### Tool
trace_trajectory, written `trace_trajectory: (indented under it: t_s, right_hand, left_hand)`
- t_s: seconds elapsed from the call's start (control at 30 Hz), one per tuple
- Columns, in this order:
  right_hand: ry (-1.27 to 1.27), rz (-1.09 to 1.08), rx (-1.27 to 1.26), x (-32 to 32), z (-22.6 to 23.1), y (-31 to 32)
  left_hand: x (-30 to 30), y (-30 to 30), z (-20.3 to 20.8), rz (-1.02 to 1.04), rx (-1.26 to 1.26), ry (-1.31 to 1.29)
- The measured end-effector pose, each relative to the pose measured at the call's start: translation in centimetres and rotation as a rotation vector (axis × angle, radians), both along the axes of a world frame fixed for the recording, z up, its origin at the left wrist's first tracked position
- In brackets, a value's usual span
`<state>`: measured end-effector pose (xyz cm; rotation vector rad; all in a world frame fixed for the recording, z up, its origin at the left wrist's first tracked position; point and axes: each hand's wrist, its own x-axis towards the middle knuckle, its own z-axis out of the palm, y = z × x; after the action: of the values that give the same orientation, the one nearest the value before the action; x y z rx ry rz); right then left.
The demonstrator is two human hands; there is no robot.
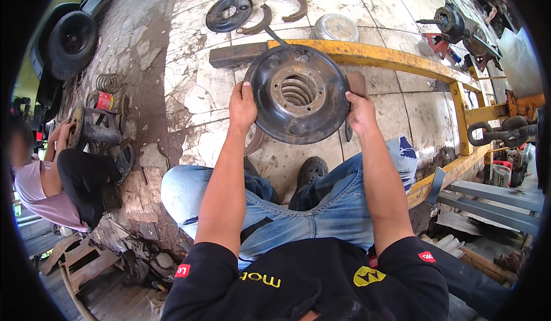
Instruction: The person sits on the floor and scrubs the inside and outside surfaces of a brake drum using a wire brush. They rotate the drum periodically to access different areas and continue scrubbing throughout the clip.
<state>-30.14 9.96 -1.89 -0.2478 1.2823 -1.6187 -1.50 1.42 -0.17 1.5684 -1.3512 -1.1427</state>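
My left hand (243, 107) grips the left rim of a dark round brake backing plate (332, 85), its thumb on the upper face. On the opposite rim, my right hand (361, 113) is closed the same way. The plate is held over the tiled floor, between and beyond my knees. Through its round centre hole a rusty coil spring (297, 91) shows; the rest of the spring is hidden. Beside my right hand is a rusty brown metal piece (356, 83), partly covered. A curved rusty part (255, 142) shows below the plate's left edge.
Beyond lie another backing plate (229, 14), two brake shoes (259, 22) and a round metal cover (335, 28). A yellow steel frame (396, 54) runs behind and right, near a large shackle (499, 132). At left, a person (49, 186) sits handling a metal part; a tyre (72, 44) stands beyond.
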Motion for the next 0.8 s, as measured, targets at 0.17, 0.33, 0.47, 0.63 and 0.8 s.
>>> trace_trajectory:
  t_s: [0.17,0.33,0.47,0.63,0.8]
  right_hand:
    - [0.386,-0.03,0.124,-0.6,2.0,-0.5]
    - [1.331,0.187,0.058,2.8,4.7,-1.2]
    - [1.571,0.358,-0.146,6.5,4.5,-4.0]
    - [1.753,0.833,-0.28,9.7,3.5,-4.9]
    - [1.492,1.332,-0.159,5.2,8.5,-2.7]
  left_hand:
    - [-0.1,-0.7,-1.0,0.018,-0.032,-0.002]
    - [0.2,-0.7,-1.1,0.018,-0.039,0.003]
    - [-0.3,-0.5,-0.2,0.039,-0.046,-0.024]
    - [-0.3,-0.8,-0.6,-0.006,-0.035,0.01]
    - [0.0,0.0,0.2,0.003,0.006,-0.084]
